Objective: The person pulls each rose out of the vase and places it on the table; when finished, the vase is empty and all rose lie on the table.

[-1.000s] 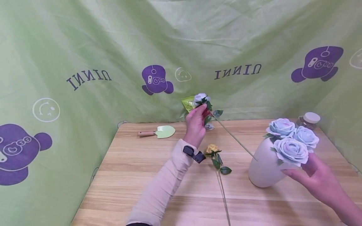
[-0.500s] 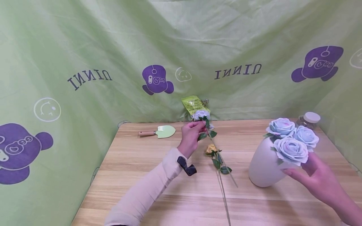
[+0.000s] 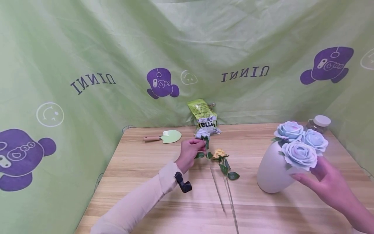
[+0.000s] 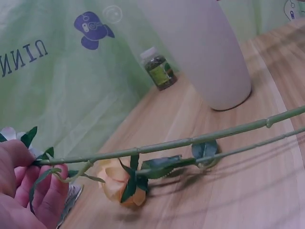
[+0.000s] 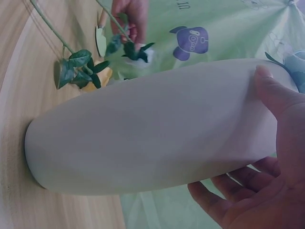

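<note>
In the head view my left hand (image 3: 190, 152) pinches the green stem of a white rose (image 3: 202, 133) just below its bloom, and the stem slants toward the table's front. Beside it lies a yellow rose (image 3: 219, 154) with dark leaves, its stem close to the held one. At the right, my right hand (image 3: 333, 187) grips the upper part of a white vase (image 3: 271, 172), thumb on one side and fingers on the other in the right wrist view. The vase base rests on the table. Several pale blue roses (image 3: 299, 154) fill its mouth.
A small trowel (image 3: 171, 136) with a wooden handle lies at the back left. Behind the left hand, a green packet (image 3: 201, 112) leans on the green curtain (image 3: 117, 39). A white-capped jar (image 3: 322, 121) stands behind the vase on the wooden table (image 3: 140, 182).
My left hand has moved down, left and toward me with the white rose, bringing its stem from near the vase to beside the yellow rose. The right hand stays on the vase.
</note>
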`<state>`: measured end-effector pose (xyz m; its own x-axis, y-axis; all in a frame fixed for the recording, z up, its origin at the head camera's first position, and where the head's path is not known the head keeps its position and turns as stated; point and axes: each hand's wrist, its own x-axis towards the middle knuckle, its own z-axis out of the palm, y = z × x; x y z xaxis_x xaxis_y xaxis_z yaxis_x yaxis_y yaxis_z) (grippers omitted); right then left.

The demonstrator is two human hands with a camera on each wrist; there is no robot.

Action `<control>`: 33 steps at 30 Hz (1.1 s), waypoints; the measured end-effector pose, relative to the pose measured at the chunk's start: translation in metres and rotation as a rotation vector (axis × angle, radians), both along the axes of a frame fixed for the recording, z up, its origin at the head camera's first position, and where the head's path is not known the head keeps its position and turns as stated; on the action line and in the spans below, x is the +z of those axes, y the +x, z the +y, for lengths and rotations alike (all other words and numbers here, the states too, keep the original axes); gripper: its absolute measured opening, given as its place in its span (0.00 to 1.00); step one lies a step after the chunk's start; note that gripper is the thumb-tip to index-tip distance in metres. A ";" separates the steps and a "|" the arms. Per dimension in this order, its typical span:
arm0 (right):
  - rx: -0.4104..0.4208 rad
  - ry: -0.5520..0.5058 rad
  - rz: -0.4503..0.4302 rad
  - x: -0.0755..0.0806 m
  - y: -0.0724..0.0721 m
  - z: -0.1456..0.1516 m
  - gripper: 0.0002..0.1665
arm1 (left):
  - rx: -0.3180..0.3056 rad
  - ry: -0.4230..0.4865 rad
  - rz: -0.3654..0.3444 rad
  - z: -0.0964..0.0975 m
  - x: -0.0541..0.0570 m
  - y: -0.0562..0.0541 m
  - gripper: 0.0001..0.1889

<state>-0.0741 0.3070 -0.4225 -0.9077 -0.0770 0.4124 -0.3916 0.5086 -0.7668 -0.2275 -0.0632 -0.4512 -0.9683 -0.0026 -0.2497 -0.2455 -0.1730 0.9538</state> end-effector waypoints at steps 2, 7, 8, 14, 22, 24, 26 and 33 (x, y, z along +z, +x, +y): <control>0.001 -0.002 0.001 0.000 0.000 0.000 0.51 | 0.002 -0.029 -0.010 -0.004 -0.003 0.002 0.08; 0.002 0.001 -0.002 0.001 0.000 0.000 0.51 | -0.008 -0.092 -0.035 -0.009 -0.009 0.007 0.08; 0.001 0.000 -0.001 0.001 0.000 0.000 0.51 | -0.015 -0.101 -0.041 -0.009 -0.009 0.008 0.08; -0.002 0.001 0.002 0.001 0.000 0.000 0.51 | -0.056 -0.177 -0.078 -0.010 -0.012 0.018 0.07; 0.008 0.001 0.005 0.002 0.000 -0.001 0.52 | -0.065 -0.219 -0.146 -0.011 -0.020 0.023 0.07; 0.009 0.002 0.004 0.002 0.000 -0.001 0.53 | -0.070 -0.218 -0.156 -0.012 -0.022 0.023 0.07; 0.010 0.003 0.004 0.002 0.000 0.000 0.53 | -0.077 -0.212 -0.167 -0.012 -0.024 0.023 0.07; 0.011 0.012 -0.004 0.001 -0.001 0.002 0.54 | -0.099 -0.206 -0.193 -0.009 -0.028 0.023 0.07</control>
